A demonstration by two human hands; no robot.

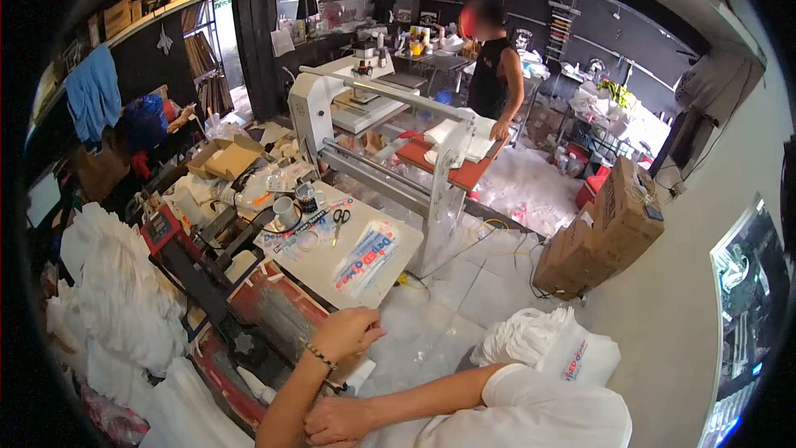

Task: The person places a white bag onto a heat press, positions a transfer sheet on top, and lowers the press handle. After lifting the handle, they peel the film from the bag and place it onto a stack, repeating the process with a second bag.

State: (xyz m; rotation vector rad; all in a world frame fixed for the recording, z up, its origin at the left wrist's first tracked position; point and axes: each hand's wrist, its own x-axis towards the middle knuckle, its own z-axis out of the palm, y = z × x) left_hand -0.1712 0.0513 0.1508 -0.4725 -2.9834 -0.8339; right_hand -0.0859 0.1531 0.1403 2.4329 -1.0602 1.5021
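Observation:
My left hand (347,335), a beaded bracelet at its wrist, is raised with fingers loosely curled and nothing visible in it. It is in front of a press with a black arm (211,303), a red control box (162,229) and a worn red-edged bed (280,315). My right hand (338,421) lies against my left forearm with fingers bent; its palm side is hidden. Beyond my left hand, a pale board (390,228) carries a printed sheet with red and blue lettering (367,259), scissors (340,216), a tape roll (307,240) and a mug (287,213).
White cloth is heaped at left (120,282), and folded white shirts with print (572,353) sit at lower right. Cardboard boxes (605,232) stand along the right wall. Behind a large press frame (311,116), another person (491,75) handles white cloth on a red platen (468,174).

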